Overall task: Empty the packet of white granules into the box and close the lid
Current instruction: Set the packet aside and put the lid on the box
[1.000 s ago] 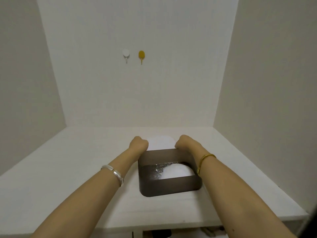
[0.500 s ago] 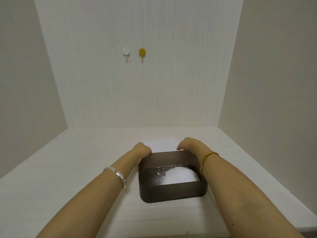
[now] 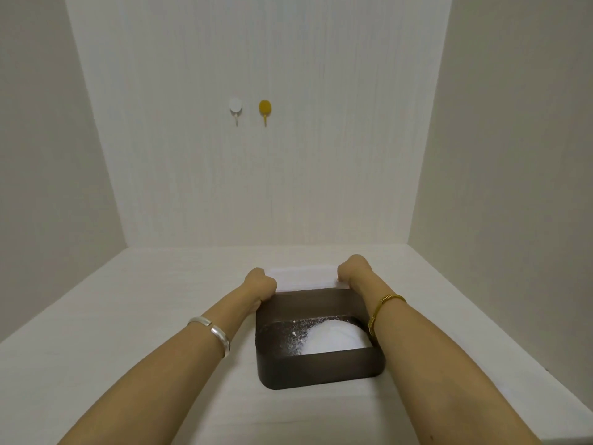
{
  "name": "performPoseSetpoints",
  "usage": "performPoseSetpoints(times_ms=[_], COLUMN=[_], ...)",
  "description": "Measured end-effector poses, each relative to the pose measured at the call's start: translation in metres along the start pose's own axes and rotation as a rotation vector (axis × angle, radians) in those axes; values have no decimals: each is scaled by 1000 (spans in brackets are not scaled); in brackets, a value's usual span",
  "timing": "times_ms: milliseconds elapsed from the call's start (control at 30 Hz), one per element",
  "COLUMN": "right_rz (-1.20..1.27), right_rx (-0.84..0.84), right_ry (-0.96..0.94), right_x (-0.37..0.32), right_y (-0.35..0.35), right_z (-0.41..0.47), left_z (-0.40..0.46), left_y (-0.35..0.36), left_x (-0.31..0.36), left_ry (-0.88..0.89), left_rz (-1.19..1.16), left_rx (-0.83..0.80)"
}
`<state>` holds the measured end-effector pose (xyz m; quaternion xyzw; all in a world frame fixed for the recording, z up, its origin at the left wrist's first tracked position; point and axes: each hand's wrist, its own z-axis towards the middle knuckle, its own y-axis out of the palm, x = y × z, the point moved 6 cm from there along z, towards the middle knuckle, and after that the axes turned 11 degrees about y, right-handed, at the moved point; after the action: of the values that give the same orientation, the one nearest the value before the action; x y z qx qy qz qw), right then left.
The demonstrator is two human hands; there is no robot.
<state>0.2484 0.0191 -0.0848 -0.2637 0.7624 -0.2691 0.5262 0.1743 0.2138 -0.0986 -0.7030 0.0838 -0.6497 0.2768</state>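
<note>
Both forearms reach forward from the 6 o'clock edge of the view, flanking a dark brown box (image 3: 321, 364) on the white tabletop (image 3: 144, 316). The left hand (image 3: 260, 282) is curled into a loose fist at the box's far-left corner, at about 10 o'clock from the box's middle; the right hand (image 3: 354, 269) is curled likewise at the far-right corner, about 1 o'clock. Each seems to grip one end of the white lid (image 3: 305, 277), which lies just beyond the box's far wall, though the fingers are hidden behind the knuckles, so the hold itself cannot be confirmed. A silver bangle (image 3: 213, 332) circles the left wrist, a coiled gold bracelet (image 3: 382, 308) the right.

The box has rounded corners and stands open. Inside, a heap of white granules (image 3: 330, 340) sits toward the right half, with loose grains scattered over the dark floor to its left.

On the back wall, at 12 o'clock, hang a white hook (image 3: 236, 107) and a yellow hook (image 3: 265, 109) side by side. No writing is legible anywhere.
</note>
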Motion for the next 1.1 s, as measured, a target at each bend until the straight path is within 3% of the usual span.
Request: performPoseSetpoints(times_ms=[167,400,667,900,1100], right_rz=[206,404,579,821,781], right_rx=[91,-7,8,-156,-168], right_ry=[32,-59,-56,1,-157], right_x=[-3,-3,24,38,48], right_y=[-16,-43,-58,-64,-68], right_z=[-7,-42,-84,-118,-125], left_z=[-5,-22,-56,-85,-90], left_y=[-17,-44,-37,-32,-31], left_x=[22,44,49,73,79], left_ry=[94,91,65,150,168], left_rz=[-117,-346,-646,-956,-649], left_rx=[150,342,249,162,99])
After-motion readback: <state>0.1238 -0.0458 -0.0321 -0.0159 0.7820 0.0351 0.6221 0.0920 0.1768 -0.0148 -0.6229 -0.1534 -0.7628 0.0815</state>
